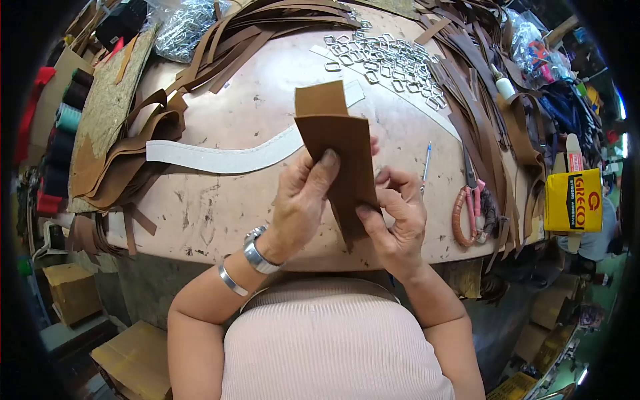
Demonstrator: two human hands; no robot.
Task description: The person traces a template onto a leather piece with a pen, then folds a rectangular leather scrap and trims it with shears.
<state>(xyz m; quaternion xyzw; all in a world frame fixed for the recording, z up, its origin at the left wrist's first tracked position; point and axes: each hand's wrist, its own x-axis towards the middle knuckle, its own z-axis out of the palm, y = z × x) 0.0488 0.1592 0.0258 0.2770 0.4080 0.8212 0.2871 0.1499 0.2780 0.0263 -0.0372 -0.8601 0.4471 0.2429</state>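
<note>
My left hand (pixel 303 193) and my right hand (pixel 399 223) both grip a folded brown leather strip (pixel 340 150), raised over the front part of the table. The left thumb presses on its broad face, while the right thumb lies along its lower right edge. Its upper end shows two layers, one standing higher behind the other; the lower end hangs between my hands. Behind the leather, a white curved strip (pixel 227 157) with a line of marks along it lies on the table, partly hidden by my left hand and the leather.
Metal buckle rings (pixel 393 60) lie spread at the back. Brown straps (pixel 257 37) and a leather stack (pixel 133 167) are to the left and rear. At right are a blue pen (pixel 427 160), scissors (pixel 472 193) and a yellow adhesive box (pixel 572 200). The table (pixel 200 220) has a curved front edge.
</note>
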